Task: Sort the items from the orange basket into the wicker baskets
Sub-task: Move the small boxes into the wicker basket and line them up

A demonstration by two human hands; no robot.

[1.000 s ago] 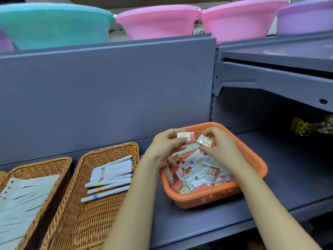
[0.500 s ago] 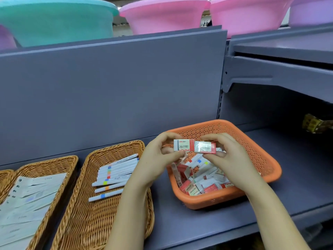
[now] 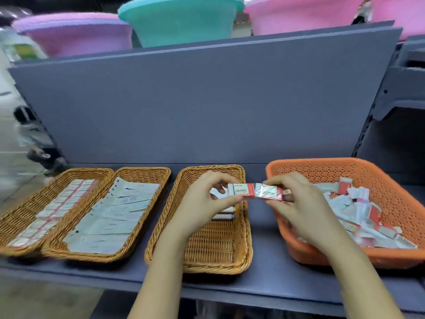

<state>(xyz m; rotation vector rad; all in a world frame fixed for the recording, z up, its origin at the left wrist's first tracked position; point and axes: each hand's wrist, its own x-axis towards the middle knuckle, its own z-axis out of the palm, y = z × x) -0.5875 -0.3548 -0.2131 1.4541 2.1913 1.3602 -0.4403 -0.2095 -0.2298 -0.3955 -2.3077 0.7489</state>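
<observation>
Both hands up over the shelf (image 3: pixel 264 279), between the right wicker basket (image 3: pixel 239 265) and the orange basket (image 3: pixel 391 178). Left hand (image 3: pixel 202 203) pinches one wrapped eraser (image 3: pixel 241 192) by its left end, thumb under, fingers curled on top. Right hand (image 3: pixel 301 210) pinches a second eraser (image 3: pixel 271 194) the same way. The two erasers sit end to end, touching, in the air just above the right wicker basket's right rim.

Orange basket, far right, holds a loose pile of erasers and paper packets (image 3: pixel 358 210). Right wicker basket has pens (image 3: pixel 226 216), mostly hidden behind the left hand. Middle wicker basket (image 3: pixel 128 254) holds flat paper packets. Left wicker basket (image 3: pixel 27 247) holds rows of erasers.
</observation>
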